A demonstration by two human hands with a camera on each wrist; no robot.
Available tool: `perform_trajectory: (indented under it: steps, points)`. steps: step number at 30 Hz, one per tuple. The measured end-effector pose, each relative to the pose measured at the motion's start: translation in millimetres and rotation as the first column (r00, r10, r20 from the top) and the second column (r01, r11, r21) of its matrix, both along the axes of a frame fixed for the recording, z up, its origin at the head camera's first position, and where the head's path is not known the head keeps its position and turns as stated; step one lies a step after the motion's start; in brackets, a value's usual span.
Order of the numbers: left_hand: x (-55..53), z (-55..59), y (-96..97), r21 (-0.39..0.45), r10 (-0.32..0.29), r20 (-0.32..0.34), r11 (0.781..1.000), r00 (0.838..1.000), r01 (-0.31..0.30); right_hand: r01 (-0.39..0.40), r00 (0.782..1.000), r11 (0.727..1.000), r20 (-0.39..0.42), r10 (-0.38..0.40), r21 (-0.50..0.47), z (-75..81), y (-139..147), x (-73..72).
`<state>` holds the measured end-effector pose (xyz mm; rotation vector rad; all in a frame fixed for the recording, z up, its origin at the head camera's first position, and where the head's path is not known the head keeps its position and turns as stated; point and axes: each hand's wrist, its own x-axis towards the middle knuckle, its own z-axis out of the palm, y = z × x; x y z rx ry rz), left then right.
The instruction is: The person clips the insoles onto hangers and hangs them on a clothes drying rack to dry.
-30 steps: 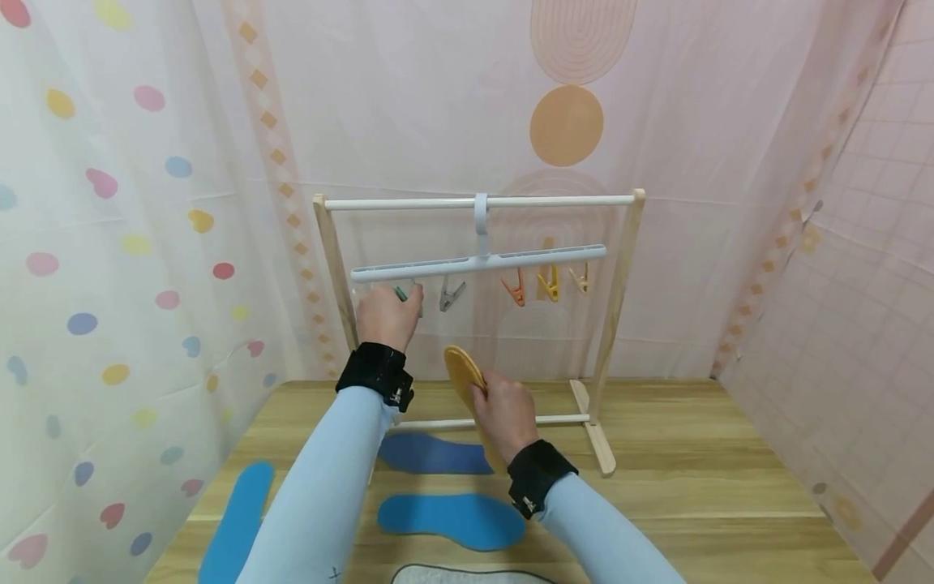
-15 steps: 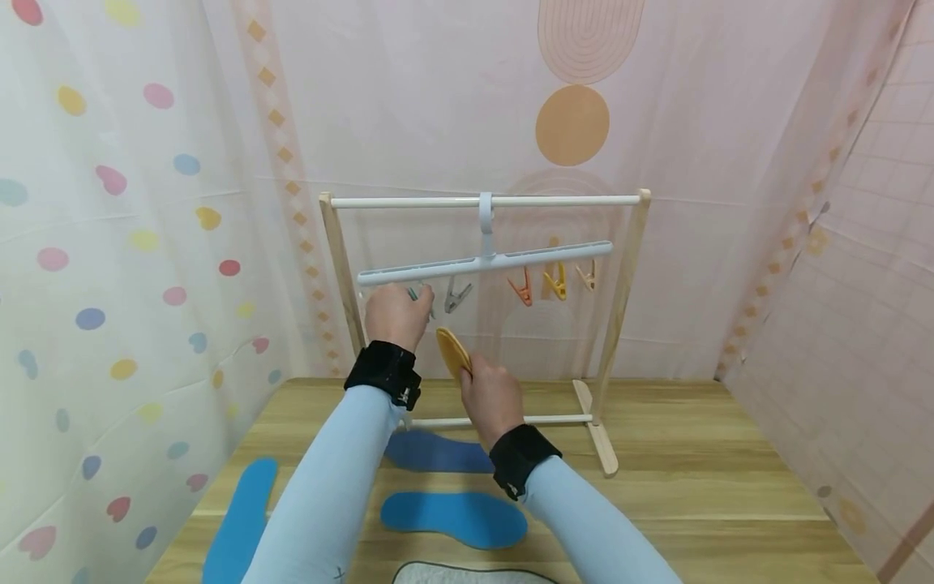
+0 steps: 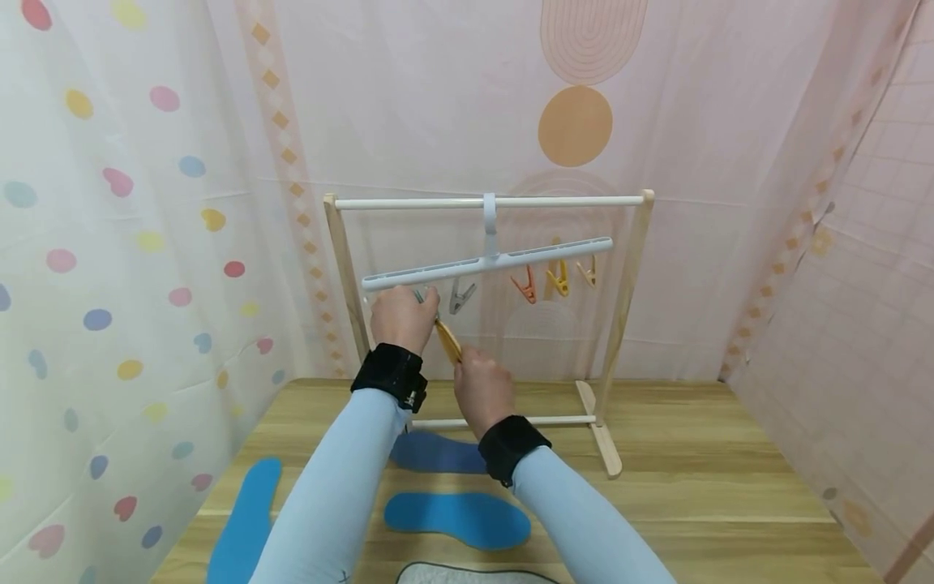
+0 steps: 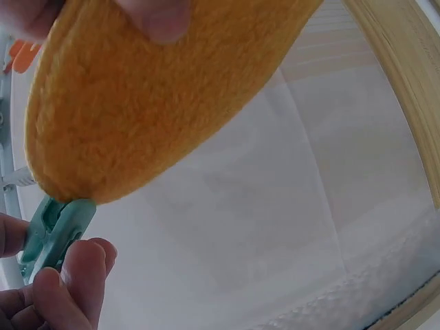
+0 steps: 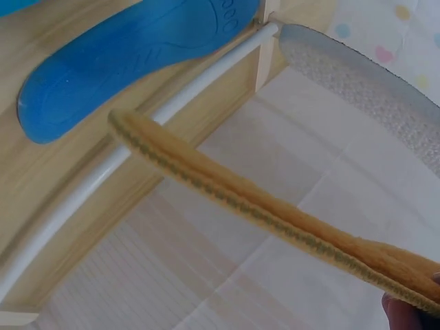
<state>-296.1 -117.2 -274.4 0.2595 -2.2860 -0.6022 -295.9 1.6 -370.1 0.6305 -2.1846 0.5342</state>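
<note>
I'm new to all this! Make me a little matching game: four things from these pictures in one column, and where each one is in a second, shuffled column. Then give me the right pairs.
Things
1. Mustard insole
2. Green clip
3. Pale hanger
4. Orange clip

Places
A. Hooked over the top bar, tilted
B. Hanging between the grey clip and the yellow clip
C. Held in the right hand
D. Pinched by the left hand

Right pairs: 1-C, 2-D, 3-A, 4-B
</note>
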Motion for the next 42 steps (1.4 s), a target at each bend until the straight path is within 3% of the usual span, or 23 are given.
perform_trajectory:
  steps: [11, 24, 34, 42]
  points:
    - [1.1, 0.5, -0.6, -0.019, 0.005, -0.004, 1.000, 1.000, -0.005, -0.033, 0.999, 0.999, -0.010, 0.033, 0.001, 10.5, -11.2, 0.1]
    - [0.7, -0.9, -2.0, 0.007, 0.010, -0.010, 1.000, 1.000, -0.010, -0.060, 0.998, 0.998, -0.003, 0.060, 0.007, 6.6, -10.3, -0.2]
    - [3.0, 0.1, -4.1, 0.019, 0.012, 0.067, 1.000, 0.998, -0.014, -0.074, 0.997, 0.997, 0.021, 0.074, 0.024, 7.7, -7.5, 7.4]
    - [0.9, -3.0, -7.9, -0.009, 0.012, 0.043, 1.000, 0.999, -0.012, -0.098, 0.995, 0.994, 0.001, 0.098, 0.047, 3.6, -0.7, 9.5]
